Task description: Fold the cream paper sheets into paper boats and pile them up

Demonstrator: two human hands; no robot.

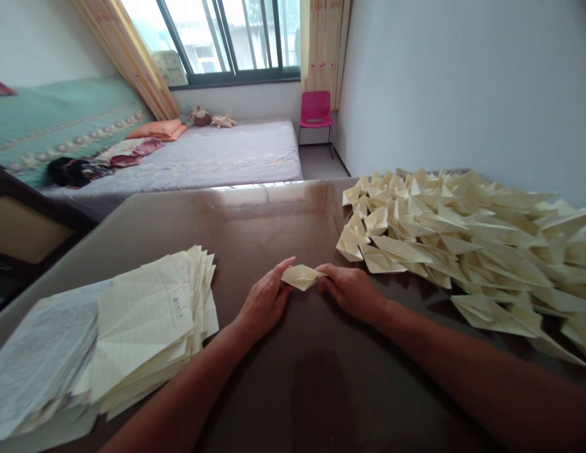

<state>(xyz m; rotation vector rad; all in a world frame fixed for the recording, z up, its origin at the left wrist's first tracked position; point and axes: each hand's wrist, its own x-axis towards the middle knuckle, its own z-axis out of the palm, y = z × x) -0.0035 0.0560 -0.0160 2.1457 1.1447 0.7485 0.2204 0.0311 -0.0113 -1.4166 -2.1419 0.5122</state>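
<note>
A small folded cream paper piece (301, 277) is held between my two hands, above the brown table (255, 233). My left hand (268, 296) grips its left end, with the thumb and fingers closed on it. At the right tip, my right hand (347, 288) pinches the paper. The piece is diamond-shaped, with a crease along its middle. To the left lies a stack of creased cream sheets (141, 321), fanned at its right edge. A large heap of folded cream paper pieces (434, 220) covers the table's right side.
Greyish printed papers (42, 358) lie at the left, beside the cream stack. Beyond the table stand a bed (236, 151) and a pink chair (316, 110). A dark wooden chair (33, 220) is at the left edge, and a wall (462, 88) rises at the right.
</note>
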